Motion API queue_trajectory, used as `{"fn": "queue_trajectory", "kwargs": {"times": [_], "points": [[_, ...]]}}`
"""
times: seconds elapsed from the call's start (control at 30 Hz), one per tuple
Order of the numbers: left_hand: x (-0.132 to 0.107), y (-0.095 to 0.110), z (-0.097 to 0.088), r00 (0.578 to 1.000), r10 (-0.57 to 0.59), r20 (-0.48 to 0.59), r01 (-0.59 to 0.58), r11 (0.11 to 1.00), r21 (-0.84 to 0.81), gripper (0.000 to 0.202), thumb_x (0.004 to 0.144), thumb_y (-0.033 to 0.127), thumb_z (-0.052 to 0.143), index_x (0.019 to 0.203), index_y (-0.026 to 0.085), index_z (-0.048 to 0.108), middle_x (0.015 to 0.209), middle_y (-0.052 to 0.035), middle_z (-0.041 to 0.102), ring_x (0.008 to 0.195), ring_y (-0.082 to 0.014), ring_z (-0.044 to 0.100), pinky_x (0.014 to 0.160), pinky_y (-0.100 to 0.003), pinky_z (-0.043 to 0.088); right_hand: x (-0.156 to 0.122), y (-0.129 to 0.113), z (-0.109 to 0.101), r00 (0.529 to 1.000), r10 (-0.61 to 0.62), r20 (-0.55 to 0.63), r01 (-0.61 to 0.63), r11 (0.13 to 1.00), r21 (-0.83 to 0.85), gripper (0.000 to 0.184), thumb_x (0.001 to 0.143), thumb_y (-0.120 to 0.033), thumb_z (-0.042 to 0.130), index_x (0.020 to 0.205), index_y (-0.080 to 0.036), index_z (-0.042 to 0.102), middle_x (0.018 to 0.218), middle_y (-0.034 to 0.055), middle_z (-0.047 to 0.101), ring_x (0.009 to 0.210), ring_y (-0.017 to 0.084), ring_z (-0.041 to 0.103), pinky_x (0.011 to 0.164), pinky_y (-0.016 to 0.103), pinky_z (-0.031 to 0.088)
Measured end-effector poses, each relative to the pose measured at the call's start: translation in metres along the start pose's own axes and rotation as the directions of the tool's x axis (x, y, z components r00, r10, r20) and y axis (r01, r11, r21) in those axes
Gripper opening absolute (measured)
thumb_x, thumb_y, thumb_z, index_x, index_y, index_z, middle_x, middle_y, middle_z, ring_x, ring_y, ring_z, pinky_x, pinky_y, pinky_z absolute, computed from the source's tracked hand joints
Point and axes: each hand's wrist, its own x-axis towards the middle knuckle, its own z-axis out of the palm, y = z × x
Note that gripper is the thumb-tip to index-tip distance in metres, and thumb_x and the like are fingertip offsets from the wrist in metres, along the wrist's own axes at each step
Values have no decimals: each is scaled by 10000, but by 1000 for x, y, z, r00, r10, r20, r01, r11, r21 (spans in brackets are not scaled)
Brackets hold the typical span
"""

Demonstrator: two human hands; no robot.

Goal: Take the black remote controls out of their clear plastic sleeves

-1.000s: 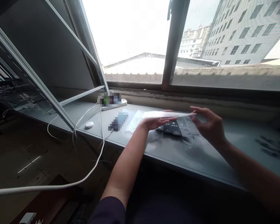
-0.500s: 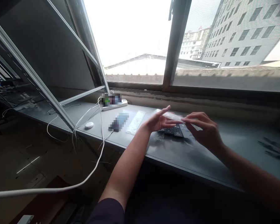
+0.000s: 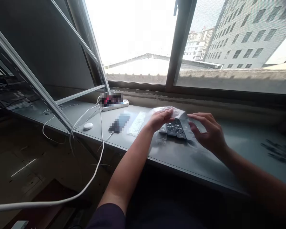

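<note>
Over the middle of the table, my left hand is closed on a clear plastic bag, its thumb pressed against the film. Below the bag, two black remote controls lie side by side, their upper ends covered by the film and hand. To the right, my right hand has its fingers bent, with a gap between thumb and forefinger. Its fingertips are close to the bag's right edge; whether they touch it I cannot tell. Crumpled clear film lies beside the remotes.
Left of my arm lie another clear packet, a blurred-out phone-like object with a cable, and a round white item. A power strip stands behind them. A white cable hangs across the table edge. Dark slender items lie at right.
The bag has spread from a narrow strip into a wider sheet over the remotes. My left hand has turned palm-down, and my right finger and thumb have parted from their pinch on the bag.
</note>
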Motion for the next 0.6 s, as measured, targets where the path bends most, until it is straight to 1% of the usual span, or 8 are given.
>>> {"fn": "queue_trajectory", "kwargs": {"times": [0.07,0.17,0.23,0.3,0.37,0.47,0.53,0.6], "points": [[0,-2,-1,1000,-6,29,5,1000,28,110,993,232,909,1084,173,894,1139,-125,860,1097,-254,827,1132,-419,645,-1,1,3,998,-20,52,19,999,30,312,1103,-299,751,1392,-356,851,1341,104,860,1283,404,786,1138,670,655],[-2,-5,-1,991,-23,129,12,997,81,187,991,266,919,1159,189,896,1202,-146,866,1177,-290,831,1178,-474,618,-3,5,8,993,-45,106,39,998,55,359,1114,-282,739,1458,-337,828,1440,108,845,1397,415,750,1186,696,625],[-4,-5,-1,985,-19,169,1,994,106,269,947,286,966,1184,184,892,1211,-156,868,1203,-303,829,1208,-508,595,-5,8,10,992,-49,119,43,998,55,369,1121,-278,734,1478,-325,819,1474,116,833,1421,414,739,1189,698,622],[-5,-5,0,985,-2,172,-20,992,125,366,879,321,1026,1190,183,893,1208,-157,871,1206,-311,827,1219,-521,585,-6,11,11,992,-46,119,40,998,51,352,1121,-282,739,1459,-325,826,1471,116,832,1419,412,739,1189,696,622],[-3,-5,1,991,32,131,-48,992,119,397,838,342,1053,1174,196,899,1200,-141,877,1208,-310,823,1203,-501,596,-6,12,10,994,-34,106,30,999,40,324,1116,-292,743,1423,-331,838,1443,111,838,1404,411,745,1184,694,625],[2,-3,1,998,65,-13,-64,996,56,265,860,293,1028,1070,197,898,1128,-107,881,1178,-279,823,1140,-426,624,-5,13,8,996,-5,88,4,1000,22,280,1110,-313,748,1369,-334,853,1352,113,852,1343,407,771,1145,674,650],[5,-2,2,992,55,-111,-55,998,8,187,890,239,998,1030,182,889,1090,-99,875,1120,-242,826,1098,-382,631,-4,12,6,997,0,83,-1,1000,15,269,1108,-319,753,1357,-327,855,1317,121,851,1318,404,782,1125,661,661],[6,-1,3,986,35,-165,-39,999,-25,159,912,200,976,1037,167,885,1089,-101,870,1053,-208,825,1072,-357,630,-4,12,5,997,-12,78,11,1000,15,290,1113,-309,751,1387,-318,845,1339,126,848,1340,407,776,1145,666,651]]}}
